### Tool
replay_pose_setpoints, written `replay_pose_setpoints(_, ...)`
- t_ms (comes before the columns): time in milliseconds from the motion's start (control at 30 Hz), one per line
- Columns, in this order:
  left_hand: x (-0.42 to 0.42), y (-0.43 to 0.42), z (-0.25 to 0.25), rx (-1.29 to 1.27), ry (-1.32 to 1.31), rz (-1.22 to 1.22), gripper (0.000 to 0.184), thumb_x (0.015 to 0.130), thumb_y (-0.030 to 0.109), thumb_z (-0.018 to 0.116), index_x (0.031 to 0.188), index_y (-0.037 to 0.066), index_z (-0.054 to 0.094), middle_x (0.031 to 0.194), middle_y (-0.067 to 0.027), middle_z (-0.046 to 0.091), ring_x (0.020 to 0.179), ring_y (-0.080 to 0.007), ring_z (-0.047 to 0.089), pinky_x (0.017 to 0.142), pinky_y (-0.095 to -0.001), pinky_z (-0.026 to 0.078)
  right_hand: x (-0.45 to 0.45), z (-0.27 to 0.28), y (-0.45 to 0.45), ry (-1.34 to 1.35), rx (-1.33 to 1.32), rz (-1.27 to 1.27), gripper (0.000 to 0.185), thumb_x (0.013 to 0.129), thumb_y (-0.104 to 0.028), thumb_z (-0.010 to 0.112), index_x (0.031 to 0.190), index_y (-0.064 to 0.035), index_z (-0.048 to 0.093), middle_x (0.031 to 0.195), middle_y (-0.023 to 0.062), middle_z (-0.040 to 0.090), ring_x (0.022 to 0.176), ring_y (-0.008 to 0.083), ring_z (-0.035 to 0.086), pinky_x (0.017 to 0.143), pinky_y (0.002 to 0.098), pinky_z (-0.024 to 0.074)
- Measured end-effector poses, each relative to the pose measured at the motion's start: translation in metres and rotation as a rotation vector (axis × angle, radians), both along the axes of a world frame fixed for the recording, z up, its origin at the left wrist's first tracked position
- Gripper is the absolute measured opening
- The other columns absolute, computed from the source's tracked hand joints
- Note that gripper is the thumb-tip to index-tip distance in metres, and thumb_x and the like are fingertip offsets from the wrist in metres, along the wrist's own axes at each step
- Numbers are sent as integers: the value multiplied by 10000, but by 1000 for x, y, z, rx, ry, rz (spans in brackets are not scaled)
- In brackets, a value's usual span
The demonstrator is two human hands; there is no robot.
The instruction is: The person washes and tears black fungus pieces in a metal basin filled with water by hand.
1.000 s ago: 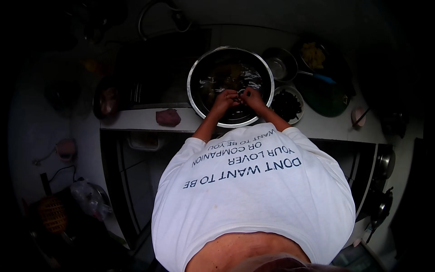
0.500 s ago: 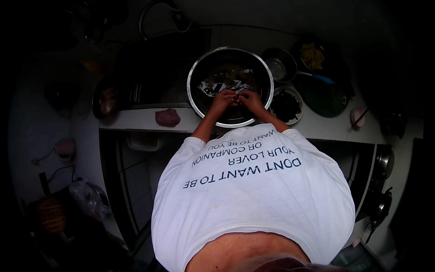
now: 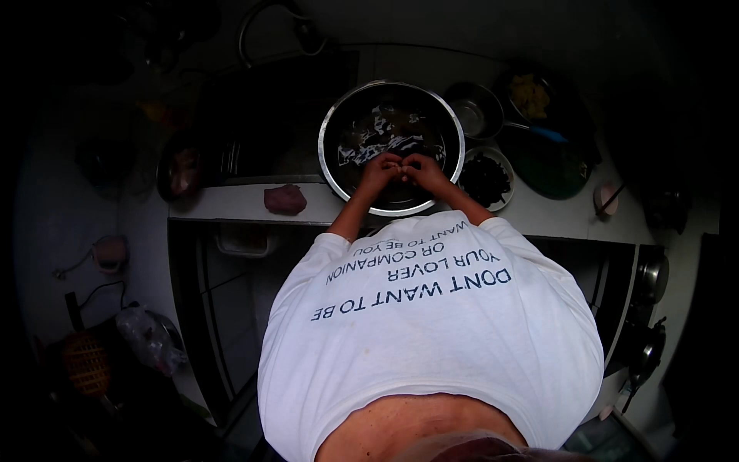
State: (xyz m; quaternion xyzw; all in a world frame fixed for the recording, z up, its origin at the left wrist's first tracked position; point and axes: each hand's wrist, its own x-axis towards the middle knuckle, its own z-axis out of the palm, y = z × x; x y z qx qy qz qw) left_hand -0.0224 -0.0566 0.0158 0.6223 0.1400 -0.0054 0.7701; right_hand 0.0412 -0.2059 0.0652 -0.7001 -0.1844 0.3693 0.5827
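Observation:
A large steel basin (image 3: 327, 165) of dark, rippling water stands on the counter in front of me. My left hand (image 3: 379, 171) and my right hand (image 3: 425, 171) meet over the near part of the water, fingertips pinched together. Whatever is between the fingers is too small and dark to make out. Just right of the basin sits a white bowl (image 3: 508, 175) holding dark, blackish pieces (image 3: 484, 181).
Behind the bowl is a saucepan (image 3: 471, 115) with a blue handle. Farther right are yellow chunks (image 3: 530, 94) in a dish and a green board (image 3: 550, 173). A reddish cloth-like lump (image 3: 285, 200) lies left on the counter edge (image 3: 231, 202). A faucet (image 3: 245, 35) rises behind.
Both hands stay in almost the same place, with small finger movements bringing the fingertips closer. The ripples and reflections on the water have shifted.

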Motion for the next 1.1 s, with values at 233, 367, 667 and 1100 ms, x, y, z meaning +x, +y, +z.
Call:
replay_pose_setpoints(233, -3, -1, 19, 60, 37, -37, 169, 710, 87, 636, 855, 25, 575, 698, -29, 577, 605, -79, 516, 542, -206, 418, 4, 3, -2, 26, -39, 44, 193, 770, -232, 598, 831, -55, 550, 698, 10, 559, 609, 67, 522, 491, 190, 396)
replay_pose_setpoints(367, -4, -1, 17, 113, 25, -61, 125, 716, 73, 617, 823, 19, 580, 686, -27, 573, 591, -72, 506, 524, -203, 405, 7, 5, -2, 123, -41, 32, 172, 767, -238, 576, 792, -70, 547, 679, 3, 549, 577, 66, 503, 485, 187, 385)
replay_pose_setpoints(667, -2, 0, 13, 129, 55, -114, 92, 723, 59, 587, 805, 23, 569, 689, -27, 577, 559, -76, 510, 502, -202, 408, 11, -3, -2, 291, -78, 80, 168, 788, -232, 479, 776, -74, 534, 671, -9, 533, 563, 56, 487, 477, 173, 366)
replay_pose_setpoints(1100, 7, 8, -29, 299, 5, 69, 122, 731, 56, 526, 846, 26, 556, 694, -41, 565, 564, -110, 518, 500, -225, 422, 12, -21, 2, 191, -40, -25, 139, 802, -110, 462, 840, -25, 564, 699, 37, 559, 595, 107, 531, 496, 215, 424)
